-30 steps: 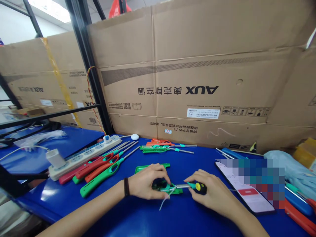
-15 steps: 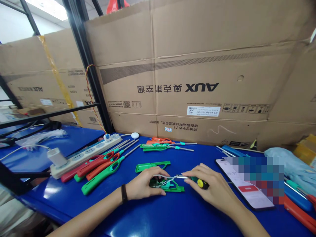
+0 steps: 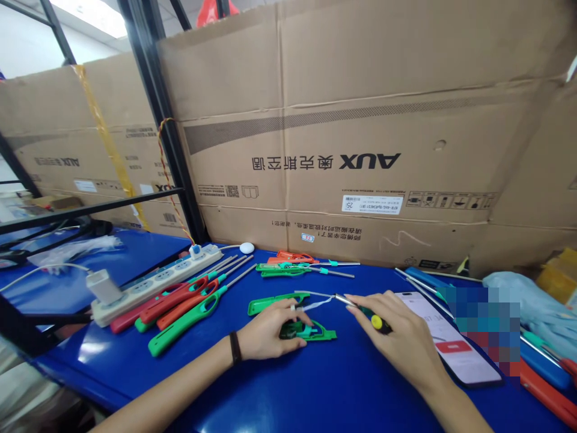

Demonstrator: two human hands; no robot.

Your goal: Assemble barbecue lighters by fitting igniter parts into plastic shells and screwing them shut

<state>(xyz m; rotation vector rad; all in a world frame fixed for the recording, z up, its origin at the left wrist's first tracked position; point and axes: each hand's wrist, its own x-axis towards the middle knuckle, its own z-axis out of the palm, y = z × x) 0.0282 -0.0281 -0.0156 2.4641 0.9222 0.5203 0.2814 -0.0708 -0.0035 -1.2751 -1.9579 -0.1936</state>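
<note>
My left hand (image 3: pixel 265 331) rests on the blue table (image 3: pixel 315 385) and pinches an opened green lighter shell (image 3: pixel 311 331) with dark parts inside. A thin white wire (image 3: pixel 318 304) runs from the shell up toward a screwdriver. My right hand (image 3: pixel 396 337) is closed round that small screwdriver (image 3: pixel 366 311), which has a green and yellow handle; its metal tip points left above the shell. A separate green shell half (image 3: pixel 270 302) lies just behind my left hand.
Several red and green long-nosed lighters (image 3: pixel 189 300) lie at the left beside a white power strip (image 3: pixel 148 287). More lighters (image 3: pixel 295 264) sit by the cardboard boxes (image 3: pixel 360 138). A phone (image 3: pixel 451 346), a pale blue cloth (image 3: pixel 532 313) and red and blue lighters (image 3: pixel 545 385) lie at the right.
My right hand has lifted the screwdriver up and away to the right, drawing the white wire out of the shell. My left hand stays on the shell.
</note>
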